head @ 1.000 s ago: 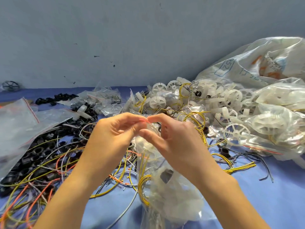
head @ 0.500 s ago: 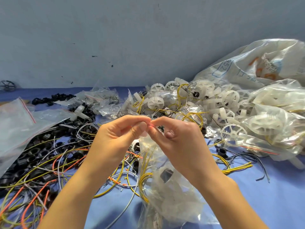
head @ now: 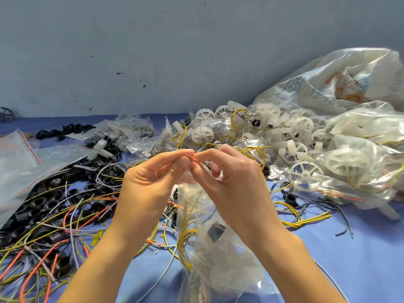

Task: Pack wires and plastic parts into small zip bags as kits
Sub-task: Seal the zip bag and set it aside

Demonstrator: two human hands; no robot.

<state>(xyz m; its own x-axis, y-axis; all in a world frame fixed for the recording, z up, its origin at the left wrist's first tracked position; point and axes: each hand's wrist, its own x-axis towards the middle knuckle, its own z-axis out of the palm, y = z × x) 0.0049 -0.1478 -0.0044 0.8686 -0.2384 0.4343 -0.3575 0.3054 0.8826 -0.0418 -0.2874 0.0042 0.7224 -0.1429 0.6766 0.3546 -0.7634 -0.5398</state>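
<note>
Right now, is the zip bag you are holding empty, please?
No, the zip bag holds yellow wires and a black plastic part.

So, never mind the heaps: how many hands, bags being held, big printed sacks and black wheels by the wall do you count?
Hands: 2 (left hand, right hand)
Held zip bag: 1, pinched at its top by both hands
Printed sack: 1
Black spoked wheel: 1
Total: 5

The zip bag [head: 220,261] runs off the bottom edge, its mouth mostly hidden behind the left hand [head: 146,184] and right hand [head: 238,186].
</note>
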